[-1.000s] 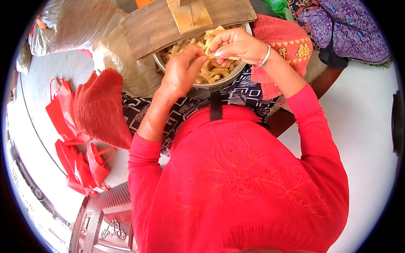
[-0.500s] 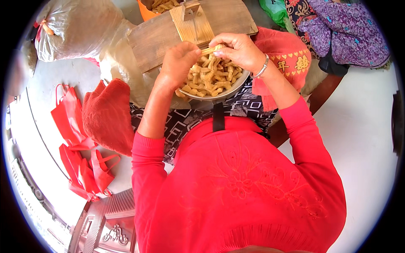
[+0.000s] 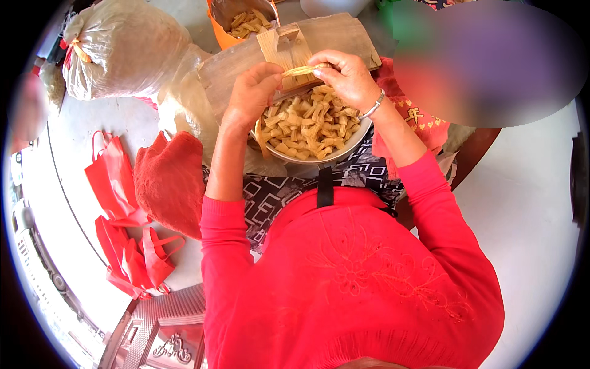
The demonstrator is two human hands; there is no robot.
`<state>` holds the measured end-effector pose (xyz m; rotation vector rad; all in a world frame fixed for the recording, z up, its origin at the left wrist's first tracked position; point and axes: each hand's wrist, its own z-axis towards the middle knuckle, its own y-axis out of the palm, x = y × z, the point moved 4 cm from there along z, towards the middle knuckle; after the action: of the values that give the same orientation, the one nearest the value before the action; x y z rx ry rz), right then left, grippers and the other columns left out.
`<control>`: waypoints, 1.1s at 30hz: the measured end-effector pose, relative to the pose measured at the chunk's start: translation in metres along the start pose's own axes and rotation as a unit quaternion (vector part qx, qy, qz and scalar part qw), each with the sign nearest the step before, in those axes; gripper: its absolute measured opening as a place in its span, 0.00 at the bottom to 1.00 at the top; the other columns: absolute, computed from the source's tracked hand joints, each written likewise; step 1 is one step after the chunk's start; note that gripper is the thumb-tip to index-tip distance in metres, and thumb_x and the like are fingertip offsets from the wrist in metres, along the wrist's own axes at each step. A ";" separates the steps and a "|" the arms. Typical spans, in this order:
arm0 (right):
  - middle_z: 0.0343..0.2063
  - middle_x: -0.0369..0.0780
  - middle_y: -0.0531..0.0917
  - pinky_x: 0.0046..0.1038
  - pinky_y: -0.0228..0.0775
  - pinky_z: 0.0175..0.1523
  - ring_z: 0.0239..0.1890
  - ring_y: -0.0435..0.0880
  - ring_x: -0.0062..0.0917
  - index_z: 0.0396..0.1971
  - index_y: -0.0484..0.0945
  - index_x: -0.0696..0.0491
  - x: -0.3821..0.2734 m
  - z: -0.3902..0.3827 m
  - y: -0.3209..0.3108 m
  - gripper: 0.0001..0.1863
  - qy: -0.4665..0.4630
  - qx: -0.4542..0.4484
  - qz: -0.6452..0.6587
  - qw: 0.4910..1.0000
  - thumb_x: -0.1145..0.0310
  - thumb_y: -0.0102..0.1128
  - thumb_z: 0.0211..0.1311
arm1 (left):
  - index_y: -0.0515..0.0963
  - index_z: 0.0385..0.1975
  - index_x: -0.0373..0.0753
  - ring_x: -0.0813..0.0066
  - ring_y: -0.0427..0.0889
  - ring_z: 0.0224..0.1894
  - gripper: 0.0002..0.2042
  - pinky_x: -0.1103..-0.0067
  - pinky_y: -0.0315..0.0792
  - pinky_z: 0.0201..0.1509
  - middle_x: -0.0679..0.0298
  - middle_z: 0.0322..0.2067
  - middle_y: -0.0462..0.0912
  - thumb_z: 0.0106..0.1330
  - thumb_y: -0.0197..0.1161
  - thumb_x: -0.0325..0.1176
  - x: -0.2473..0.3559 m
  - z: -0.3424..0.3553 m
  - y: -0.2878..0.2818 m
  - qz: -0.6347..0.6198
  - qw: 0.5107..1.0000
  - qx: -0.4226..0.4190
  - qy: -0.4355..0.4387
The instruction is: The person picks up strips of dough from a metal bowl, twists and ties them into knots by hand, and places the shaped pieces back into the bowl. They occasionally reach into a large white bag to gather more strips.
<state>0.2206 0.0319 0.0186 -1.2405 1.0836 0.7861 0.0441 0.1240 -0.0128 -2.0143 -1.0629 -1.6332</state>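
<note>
The left hand [image 3: 253, 93] and right hand [image 3: 349, 80] pinch opposite ends of a yellow strip [image 3: 299, 71] near the bowl [image 3: 362, 133], seemingly light, pliable and tearable, so best held by both ends.

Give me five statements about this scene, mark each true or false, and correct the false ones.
1. The left hand and right hand hold one yellowish strip between them. True.
2. The bowl below the hands is empty. False: the bowl is heaped with yellowish-brown pieces.
3. The silver-coloured bracelet is on the left wrist. False: the bracelet is on the right wrist.
4. An orange container beyond the wooden board holds similar pieces. True.
5. The red bags lie to the person's right. False: the red bags are on the left.
</note>
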 end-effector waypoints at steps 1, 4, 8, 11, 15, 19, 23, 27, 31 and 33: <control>0.25 0.28 0.75 0.15 0.63 0.34 0.28 0.68 0.10 0.39 0.79 0.58 0.002 0.001 0.000 0.07 0.003 0.007 0.008 1.000 0.78 0.57 0.62 | 0.78 0.36 0.36 0.85 0.68 0.22 0.05 0.86 0.63 0.25 0.69 0.24 0.76 0.62 0.58 0.28 -0.003 0.003 -0.001 -0.007 1.000 0.002 0.005; 0.24 0.28 0.75 0.17 0.65 0.35 0.28 0.69 0.11 0.39 0.79 0.57 0.010 0.005 0.002 0.07 -0.001 0.029 -0.014 0.999 0.77 0.58 0.61 | 0.78 0.35 0.36 0.86 0.69 0.23 0.05 0.86 0.62 0.25 0.69 0.24 0.76 0.62 0.58 0.28 -0.011 0.010 -0.002 -0.008 1.000 0.022 0.008; 0.27 0.33 0.78 0.21 0.68 0.37 0.29 0.74 0.17 0.36 0.79 0.57 0.013 0.008 0.007 0.06 -0.034 0.053 -0.077 0.995 0.77 0.59 0.58 | 0.77 0.34 0.35 0.84 0.71 0.24 0.05 0.84 0.65 0.26 0.69 0.24 0.76 0.63 0.58 0.28 -0.017 0.017 -0.004 0.061 0.996 0.065 0.019; 0.30 0.38 0.80 0.24 0.71 0.38 0.31 0.78 0.24 0.35 0.79 0.58 0.021 0.007 0.013 0.06 -0.095 0.064 -0.127 0.985 0.77 0.60 0.56 | 0.76 0.34 0.34 0.76 0.74 0.25 0.05 0.80 0.67 0.29 0.64 0.24 0.78 0.64 0.57 0.28 -0.020 0.020 -0.002 0.180 0.977 0.102 0.059; 0.31 0.42 0.79 0.29 0.72 0.40 0.34 0.81 0.33 0.32 0.79 0.58 0.013 -0.002 0.012 0.05 -0.096 0.055 -0.177 0.978 0.77 0.58 0.55 | 0.77 0.33 0.35 0.48 0.80 0.33 0.06 0.64 0.72 0.38 0.48 0.27 0.80 0.62 0.56 0.30 -0.012 0.019 0.004 0.365 0.907 0.171 0.117; 0.28 0.42 0.76 0.32 0.71 0.36 0.31 0.78 0.37 0.28 0.77 0.53 0.022 -0.014 -0.002 0.02 -0.187 0.069 -0.233 0.952 0.75 0.59 0.53 | 0.76 0.31 0.35 0.54 0.78 0.24 0.04 0.67 0.71 0.31 0.51 0.21 0.78 0.63 0.57 0.28 -0.011 0.007 -0.015 0.360 0.895 0.212 0.157; 0.40 0.32 0.78 0.34 0.64 0.49 0.44 0.76 0.29 0.38 0.80 0.46 -0.017 -0.054 0.005 0.11 -0.166 0.088 -0.328 0.926 0.63 0.62 0.54 | 0.75 0.29 0.33 0.83 0.71 0.24 0.03 0.83 0.67 0.28 0.67 0.22 0.77 0.62 0.57 0.24 -0.030 -0.030 0.016 0.130 0.984 0.113 0.050; 0.31 0.38 0.81 0.34 0.68 0.41 0.35 0.79 0.34 0.36 0.78 0.50 -0.038 -0.060 0.019 0.09 -0.212 0.107 -0.291 0.927 0.62 0.61 0.57 | 0.73 0.31 0.37 0.83 0.69 0.16 0.02 0.87 0.61 0.18 0.67 0.19 0.75 0.65 0.57 0.27 -0.053 -0.036 0.068 -0.067 0.996 0.035 -0.038; 0.19 0.42 0.78 0.36 0.68 0.30 0.23 0.78 0.38 0.26 0.77 0.52 -0.017 -0.058 0.009 0.10 -0.137 0.091 -0.244 0.956 0.61 0.62 0.58 | 0.74 0.29 0.36 0.79 0.68 0.15 0.11 0.83 0.63 0.19 0.65 0.20 0.76 0.71 0.51 0.36 -0.059 -0.067 0.077 -0.014 0.999 -0.046 -0.003; 0.17 0.45 0.76 0.38 0.67 0.28 0.21 0.77 0.40 0.23 0.75 0.53 -0.026 -0.060 -0.005 0.13 -0.107 0.072 -0.209 0.969 0.59 0.60 0.60 | 0.75 0.28 0.35 0.78 0.69 0.16 0.14 0.81 0.64 0.21 0.64 0.20 0.76 0.72 0.51 0.37 -0.063 -0.078 0.066 0.094 0.992 -0.057 0.059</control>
<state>0.2042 -0.0253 0.0456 -1.1772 0.6583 0.4934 0.0344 0.0073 -0.0370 -1.9914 -0.7290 -1.7233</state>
